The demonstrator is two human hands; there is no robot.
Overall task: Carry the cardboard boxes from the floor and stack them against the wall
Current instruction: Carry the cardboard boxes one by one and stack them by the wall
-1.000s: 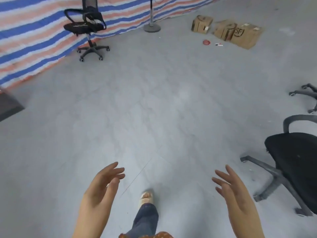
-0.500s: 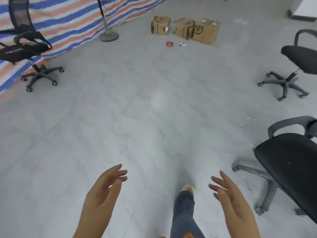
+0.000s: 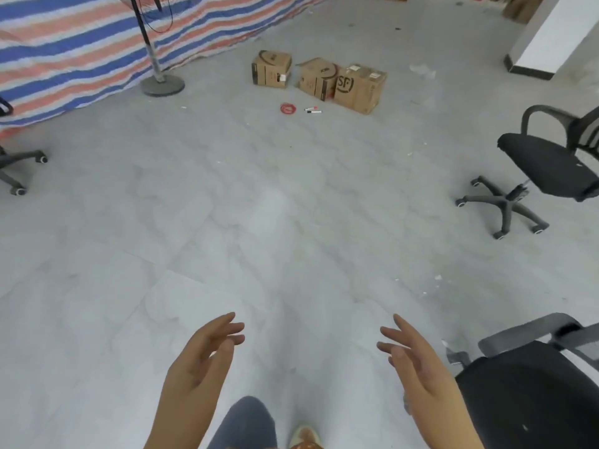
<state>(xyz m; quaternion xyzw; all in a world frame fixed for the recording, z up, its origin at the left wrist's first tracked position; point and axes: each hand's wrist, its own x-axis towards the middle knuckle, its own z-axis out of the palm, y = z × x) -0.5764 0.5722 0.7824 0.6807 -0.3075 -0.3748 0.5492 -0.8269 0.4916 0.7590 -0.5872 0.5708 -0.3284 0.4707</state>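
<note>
- Boxes (image 3: 319,81) sit larger and lower in view than half a second ago, and nearer the middle; both hands hold the same raised pose.
- Left hand (image 3: 201,361): fingers straight and loosely spread, palm turned inward, holding nothing.
- Right hand (image 3: 413,364): mirrors it, fingers straight and spread, holding nothing.
- Boxes, three, cardboard, on the grey floor (image 3: 259,205) well ahead of the hands. Left box (image 3: 271,69) stands apart; middle box (image 3: 318,78) and "SF" box (image 3: 360,88) stand side by side, possibly touching.
- Red ring (image 3: 288,108) and two markers (image 3: 313,109) lie on the floor just before the boxes.
- Striped tarp (image 3: 81,43), blue, white and orange, hangs at upper left; a stand (image 3: 158,76) with a round base is in front of it.
- Chair (image 3: 538,166), black, at right; second chair (image 3: 531,396) at lower right, beside the right hand; wheeled chair base (image 3: 19,170) at left edge.
- Leg (image 3: 243,426) in denim and shoe (image 3: 304,437) at bottom centre.
- White wall (image 3: 551,37) at upper right.
</note>
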